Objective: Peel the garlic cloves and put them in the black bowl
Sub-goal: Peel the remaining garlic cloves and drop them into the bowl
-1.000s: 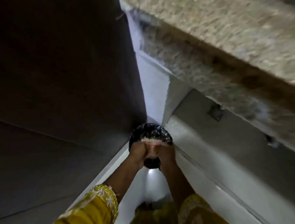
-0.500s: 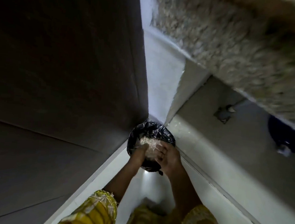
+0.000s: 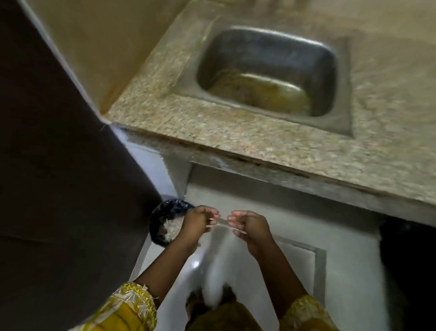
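L hand (image 3: 198, 222), R hand (image 3: 250, 226) pinch strip (image 3: 223, 221); bin (image 3: 165, 206): peels (image 3: 171, 233)

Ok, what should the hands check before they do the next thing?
1. Bin within reach: ok, the black-lined bin sits right beside the left hand.
2. Peels in the bin: ok, pale scraps lie inside.
3. Hands free: not ok, the left hand and right hand both seem to pinch a thin pale strip; what it is, cannot tell.
4. Black bowl in sight: not ok, not in view.
5. Garlic cloves in sight: not ok, none visible.
6. Sink ready for rinsing: cannot tell, too blurred.
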